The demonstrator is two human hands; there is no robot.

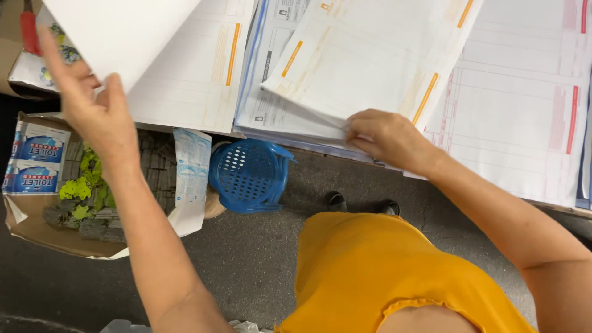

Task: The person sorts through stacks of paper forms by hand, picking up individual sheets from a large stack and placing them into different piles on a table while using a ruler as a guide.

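My left hand (92,105) is raised at the upper left and pinches the lower edge of a blank white sheet (123,31), lifted above a stack of printed forms with orange bars (197,74). My right hand (385,139) rests on the near edge of a second stack of forms (370,55), fingers curled on the corner of its top sheets. A plastic-sleeved stack (265,105) lies between the two piles.
More forms with pink bars (524,105) lie at the right on the table. Below the table edge stand a blue perforated plastic stool (250,176) and an open cardboard box (61,240) with grey and green pieces and blue-white packets. Grey floor lies beneath.
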